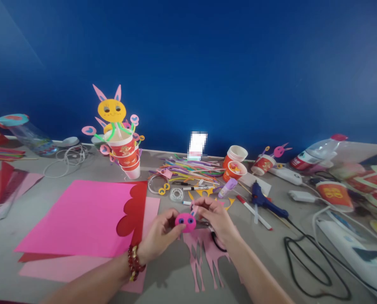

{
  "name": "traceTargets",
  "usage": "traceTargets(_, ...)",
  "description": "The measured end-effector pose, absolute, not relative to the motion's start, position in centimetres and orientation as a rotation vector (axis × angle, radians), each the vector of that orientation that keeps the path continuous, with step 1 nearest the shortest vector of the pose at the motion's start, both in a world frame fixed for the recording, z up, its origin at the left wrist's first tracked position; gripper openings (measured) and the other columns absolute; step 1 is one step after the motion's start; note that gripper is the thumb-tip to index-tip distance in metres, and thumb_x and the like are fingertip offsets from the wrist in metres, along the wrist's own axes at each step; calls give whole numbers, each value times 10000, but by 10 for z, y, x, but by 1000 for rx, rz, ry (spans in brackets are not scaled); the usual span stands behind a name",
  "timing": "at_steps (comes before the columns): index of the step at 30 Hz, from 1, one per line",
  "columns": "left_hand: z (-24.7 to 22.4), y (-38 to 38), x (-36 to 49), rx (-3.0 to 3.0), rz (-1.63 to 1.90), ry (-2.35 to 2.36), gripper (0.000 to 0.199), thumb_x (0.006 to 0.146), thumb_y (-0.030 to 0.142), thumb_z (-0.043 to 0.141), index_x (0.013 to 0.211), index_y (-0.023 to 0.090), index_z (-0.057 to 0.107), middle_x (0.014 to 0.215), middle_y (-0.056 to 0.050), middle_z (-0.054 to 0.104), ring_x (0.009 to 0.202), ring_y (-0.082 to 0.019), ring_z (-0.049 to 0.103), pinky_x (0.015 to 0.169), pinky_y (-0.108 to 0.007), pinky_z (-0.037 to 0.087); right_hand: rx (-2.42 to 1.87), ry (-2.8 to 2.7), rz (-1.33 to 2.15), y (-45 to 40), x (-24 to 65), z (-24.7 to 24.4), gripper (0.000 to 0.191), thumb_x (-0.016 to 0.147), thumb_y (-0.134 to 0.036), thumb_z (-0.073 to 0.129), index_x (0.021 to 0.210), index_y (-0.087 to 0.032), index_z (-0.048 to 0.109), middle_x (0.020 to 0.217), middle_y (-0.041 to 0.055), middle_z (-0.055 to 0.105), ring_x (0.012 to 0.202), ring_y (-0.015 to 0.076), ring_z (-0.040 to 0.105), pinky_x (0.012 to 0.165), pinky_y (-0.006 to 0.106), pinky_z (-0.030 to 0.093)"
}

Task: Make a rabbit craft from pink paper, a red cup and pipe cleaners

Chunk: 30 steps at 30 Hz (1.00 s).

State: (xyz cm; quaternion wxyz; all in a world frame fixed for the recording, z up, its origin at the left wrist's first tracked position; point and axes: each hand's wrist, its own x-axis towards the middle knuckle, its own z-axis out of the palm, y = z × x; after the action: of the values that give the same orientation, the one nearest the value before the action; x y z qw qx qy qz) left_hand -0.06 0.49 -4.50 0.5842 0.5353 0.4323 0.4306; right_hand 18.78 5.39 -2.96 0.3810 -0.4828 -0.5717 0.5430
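My left hand, with a beaded bracelet at its wrist, pinches the left and lower edge of a small hot-pink paper face with two dark blue eyes. A light pink ear stands at the face's upper right, and my right hand has its fingers closed on it. Below the hands lie pink paper offcuts with long cut-out gaps. Black-handled scissors lie partly hidden beneath my right hand.
Large pink sheets cover the left. Decorated stacked cups stand behind them. Pipe cleaners, a tape roll and cups are at the back. A blue glue gun with its black cord lies at the right.
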Motion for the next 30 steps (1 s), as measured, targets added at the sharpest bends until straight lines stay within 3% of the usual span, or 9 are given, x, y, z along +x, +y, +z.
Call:
traceTargets(6,-45,4,3,1337,891,1022,216,866,348,615,804,153,548,709,16,523,616,-100,470,553,-203,376,-1105,-1092,1734,47,185,-28,225,680,-336,810,748,-169,676,657,-23,631,577,96,530,552,211,387)
traceTargets(15,-43,2,0,1276,853,953,232,864,367,625,803,156,548,696,26,520,566,-80,485,530,-184,408,-1016,-980,1992,52,193,-33,243,640,-278,853,679,-159,645,627,-25,658,552,90,554,566,215,395)
traceTargets(24,-41,3,0,1332,836,989,230,868,359,614,781,158,543,684,28,509,572,-85,452,519,-182,375,-997,-880,2064,49,189,-25,259,559,-227,888,650,-149,658,644,-31,655,558,86,545,577,224,382)
traceTargets(30,-37,2,0,1357,818,1056,229,868,364,607,786,159,545,650,32,511,565,-90,452,516,-182,361,-1000,-852,2090,47,188,-22,243,592,-243,868,631,-151,646,599,-44,631,521,76,517,546,220,360)
